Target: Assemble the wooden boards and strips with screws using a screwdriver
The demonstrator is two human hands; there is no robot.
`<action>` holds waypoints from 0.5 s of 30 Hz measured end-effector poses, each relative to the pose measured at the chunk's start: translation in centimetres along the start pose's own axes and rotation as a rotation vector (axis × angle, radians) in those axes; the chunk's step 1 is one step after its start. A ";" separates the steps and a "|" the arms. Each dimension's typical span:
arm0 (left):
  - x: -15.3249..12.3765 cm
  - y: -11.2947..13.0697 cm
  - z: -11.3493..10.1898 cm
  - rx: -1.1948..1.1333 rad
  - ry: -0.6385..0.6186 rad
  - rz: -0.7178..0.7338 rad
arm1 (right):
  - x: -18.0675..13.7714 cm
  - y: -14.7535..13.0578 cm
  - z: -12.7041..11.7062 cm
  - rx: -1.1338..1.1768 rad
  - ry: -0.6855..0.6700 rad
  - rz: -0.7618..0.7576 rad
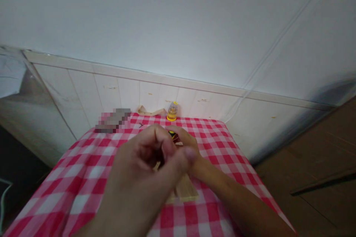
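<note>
Close to the camera, my left hand (150, 163) is closed, with its fingers curled and its thumb laid across towards them. Whatever it may hold is too small or hidden to make out. Just beyond it, my right hand (189, 146) wraps round a black-and-yellow handle (172, 134) that looks like a screwdriver's; its tip is out of sight. Beneath both hands lies a pale wooden piece (187, 189), largely covered by my left hand. A bit of similar wood shows in the gap of my left hand.
A red-and-white checked cloth (222, 155) covers the table against the wall. At its back stand a clear container with yellow ends (172, 111) and a curled beige strip (150, 112). A blurred-out flat object (113, 120) lies back left, near a small dark item (141, 125).
</note>
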State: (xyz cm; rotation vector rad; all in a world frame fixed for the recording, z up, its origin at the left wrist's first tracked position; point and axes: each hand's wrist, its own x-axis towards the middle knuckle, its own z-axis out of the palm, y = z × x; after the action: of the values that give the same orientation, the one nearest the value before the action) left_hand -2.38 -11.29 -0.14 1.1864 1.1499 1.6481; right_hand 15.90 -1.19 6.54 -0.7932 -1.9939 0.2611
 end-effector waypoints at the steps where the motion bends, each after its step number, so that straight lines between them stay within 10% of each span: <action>1: 2.6 2.8 2.6 0.002 0.005 -0.014 | 0.0 0.1 0.0 0.011 -0.002 0.008; 5: 9.0 6.9 6.6 -0.032 0.055 -0.019 | 0.1 0.3 0.1 0.003 0.020 0.044; 15: 7.5 -2.0 3.4 0.357 -0.368 -0.011 | 0.3 0.0 -0.5 0.005 -0.015 0.032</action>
State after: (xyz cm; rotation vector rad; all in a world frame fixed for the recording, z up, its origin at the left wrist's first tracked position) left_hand -0.84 -2.97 0.31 1.6242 1.2341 1.1749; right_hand 16.23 -1.03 7.04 -0.8223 -1.9949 0.2910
